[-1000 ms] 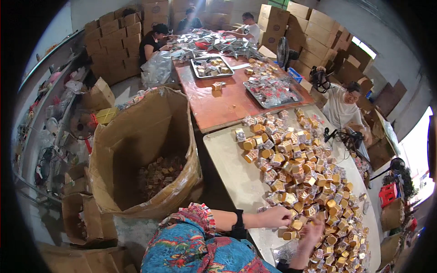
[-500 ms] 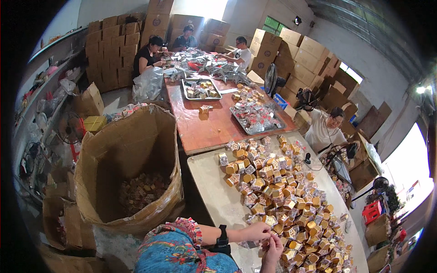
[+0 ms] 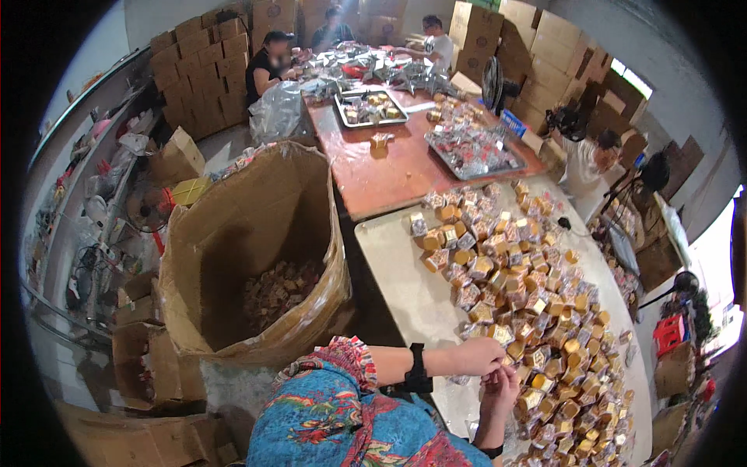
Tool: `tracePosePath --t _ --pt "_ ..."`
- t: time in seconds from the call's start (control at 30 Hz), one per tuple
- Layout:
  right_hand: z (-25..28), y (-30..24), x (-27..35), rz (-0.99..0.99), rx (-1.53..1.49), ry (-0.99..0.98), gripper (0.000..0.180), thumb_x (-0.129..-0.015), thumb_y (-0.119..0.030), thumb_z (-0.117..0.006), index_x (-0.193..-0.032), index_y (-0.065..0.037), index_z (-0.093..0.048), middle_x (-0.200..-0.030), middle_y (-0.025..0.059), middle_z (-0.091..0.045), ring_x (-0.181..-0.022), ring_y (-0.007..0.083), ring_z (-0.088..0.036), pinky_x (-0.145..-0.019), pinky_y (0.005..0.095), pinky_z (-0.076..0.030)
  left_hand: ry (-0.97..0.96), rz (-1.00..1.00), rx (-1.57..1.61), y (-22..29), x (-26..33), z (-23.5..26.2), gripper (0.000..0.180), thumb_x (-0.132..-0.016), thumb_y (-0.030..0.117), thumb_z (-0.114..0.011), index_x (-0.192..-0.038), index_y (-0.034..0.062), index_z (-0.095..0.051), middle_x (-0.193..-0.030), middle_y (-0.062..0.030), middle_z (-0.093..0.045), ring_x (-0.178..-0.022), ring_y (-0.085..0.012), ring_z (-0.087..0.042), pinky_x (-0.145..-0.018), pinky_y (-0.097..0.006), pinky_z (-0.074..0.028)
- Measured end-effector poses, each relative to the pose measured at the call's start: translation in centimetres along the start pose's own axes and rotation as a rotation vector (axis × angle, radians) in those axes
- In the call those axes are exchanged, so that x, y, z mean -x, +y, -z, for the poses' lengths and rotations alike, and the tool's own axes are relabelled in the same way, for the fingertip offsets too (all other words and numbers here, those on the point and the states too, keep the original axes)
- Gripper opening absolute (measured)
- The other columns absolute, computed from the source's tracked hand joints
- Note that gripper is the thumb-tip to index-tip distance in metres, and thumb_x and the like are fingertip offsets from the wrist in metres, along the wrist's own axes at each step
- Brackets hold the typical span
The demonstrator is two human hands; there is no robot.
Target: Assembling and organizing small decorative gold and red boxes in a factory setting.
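My left hand, with a dark band on its wrist, reaches across from the left. It meets my right hand at the fingertips, over the near left edge of a large heap of small gold and white faceted ornaments. The fingers of both hands are pinched together. Whatever lies between them is too small or hidden to make out. Many of the ornaments are in clear plastic wrap. The heap covers much of a pale tabletop.
A large open cardboard box stands left of the table, with similar pieces at its bottom. Beyond, a red table bears two metal trays and silver stars. Several people sit around the tables. A black fan is at right.
The view has tilted down and turned, so the tables and boxes appear higher and farther right. Both hands stay pinched together beside the heap.
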State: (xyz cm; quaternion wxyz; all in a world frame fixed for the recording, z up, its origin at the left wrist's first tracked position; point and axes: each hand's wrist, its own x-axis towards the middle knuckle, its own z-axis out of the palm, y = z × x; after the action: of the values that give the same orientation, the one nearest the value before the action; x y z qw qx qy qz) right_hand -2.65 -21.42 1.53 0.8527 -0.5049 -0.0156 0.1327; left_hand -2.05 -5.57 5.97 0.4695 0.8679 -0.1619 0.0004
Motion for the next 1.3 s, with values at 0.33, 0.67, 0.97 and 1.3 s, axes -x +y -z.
tracePosePath --t 0.33,0.67,0.97,1.3 --pt "1.4 -0.8 -0.1 -0.052 -0.022 -0.045 0.007 -0.083 -0.004 -0.053 -0.088 0.0 -0.056 -0.08 0.0106 -0.061 -0.059 0.0195 -0.059 -0.051 0.0277 -0.049 -0.099 -0.179 -0.369 0.3 0.0 -0.1 0.013 -0.075 0.014 -0.056 -0.076 0.0013 -0.059 -0.079 -0.0134 -0.056 -0.075 -0.0306 -0.058 -0.064 -0.04 -0.047" --pt "1.1 -0.5 0.5 -0.092 -0.093 -0.04 0.008 -0.084 -0.005 -0.052 -0.09 -0.001 -0.056 -0.077 0.0089 -0.061 -0.064 0.0189 -0.059 -0.055 0.0277 -0.05 0.063 -0.353 -0.345 1.6 1.8 0.7 0.012 -0.067 0.008 -0.061 -0.075 -0.0012 -0.058 -0.079 -0.0118 -0.055 -0.077 -0.0276 -0.057 -0.064 -0.037 -0.047" --pt "2.2 0.3 -0.2 -0.117 -0.126 -0.08 0.008 -0.081 -0.002 -0.053 -0.086 0.002 -0.059 -0.075 0.013 -0.06 -0.061 0.0202 -0.057 -0.057 0.0296 -0.048 0.047 -0.422 -0.418 0.9 1.6 1.2 0.008 -0.072 0.009 -0.054 -0.072 0.0014 -0.056 -0.078 -0.0089 -0.053 -0.079 -0.0241 -0.055 -0.066 -0.033 -0.046" --pt "1.9 -0.4 0.1 -0.192 0.111 -0.067 0.008 -0.079 -0.001 -0.051 -0.079 0.003 -0.058 -0.071 0.0113 -0.059 -0.055 0.019 -0.056 -0.052 0.0271 -0.046 0.086 -0.604 -0.538 0.8 1.3 1.4 0.015 -0.074 0.015 -0.053 -0.086 0.0066 -0.053 -0.084 -0.0056 -0.051 -0.08 -0.0204 -0.054 -0.063 -0.032 -0.043"
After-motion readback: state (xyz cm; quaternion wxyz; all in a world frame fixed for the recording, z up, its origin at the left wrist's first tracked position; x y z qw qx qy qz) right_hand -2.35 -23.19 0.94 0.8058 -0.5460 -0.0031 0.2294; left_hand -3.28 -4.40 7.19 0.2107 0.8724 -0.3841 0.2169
